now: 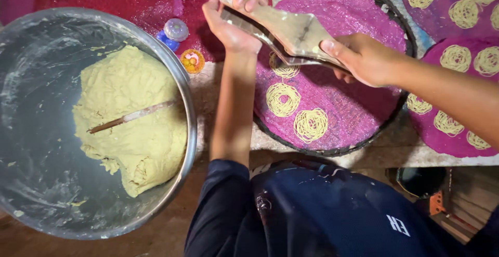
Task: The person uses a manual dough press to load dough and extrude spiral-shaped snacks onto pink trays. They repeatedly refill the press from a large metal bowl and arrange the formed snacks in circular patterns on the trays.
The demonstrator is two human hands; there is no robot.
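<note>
Both my hands hold a wooden noodle press (291,33) above a round tray (397,112) lined with a purple mat. My left hand (231,20) grips the press's far handle end. My right hand (361,59) grips the near end. Under the press a thin dough coil (283,71) lies on the mat. Two more pale yellow coils (283,99) (311,125) lie closer to me on the same mat.
A large steel bowl (187,106) at left holds a mound of pale dough (130,121) with a stick (132,116) stuck in it. A small blue-capped bottle (172,33) and a small round lid (193,61) sit beside it. More purple mats (457,49) with several coils lie at right.
</note>
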